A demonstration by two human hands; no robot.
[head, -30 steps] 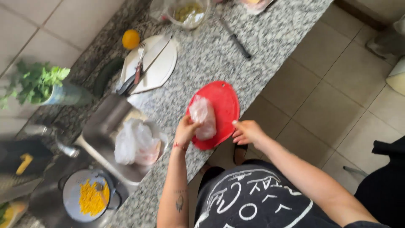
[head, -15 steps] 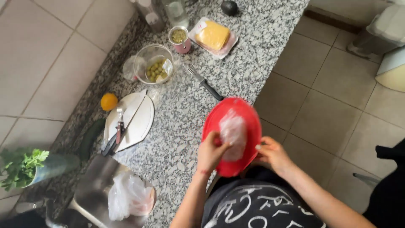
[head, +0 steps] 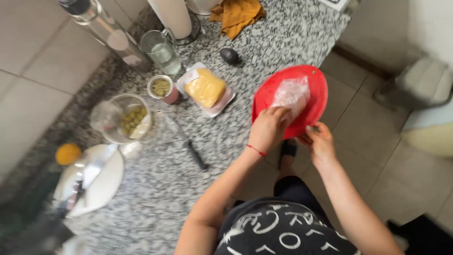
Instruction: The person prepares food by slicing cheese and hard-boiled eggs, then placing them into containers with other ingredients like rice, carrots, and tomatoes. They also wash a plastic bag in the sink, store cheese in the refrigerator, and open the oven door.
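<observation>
One red board (head: pixel 311 89) — one plastic bag (head: pixel 291 94) — one knife (head: pixel 186 141)

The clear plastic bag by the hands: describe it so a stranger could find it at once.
On the speckled granite counter, find the round red board at its right edge. The clear plastic bag lies on it, crumpled, with the left hand on its lower end. It is the only see-through, wrinkled thing on the red disc.

The left hand (head: pixel 269 130) covers the near end of the clear crinkled plastic bag (head: pixel 291 94), so its grip there can't be made out. At 8 o'clock the white oval plate (head: pixel 101 186) and the utensils on it are pure blur. The tall glass bottle (head: pixel 101 28) at 11 o'clock is cut off by the top edge.
</observation>
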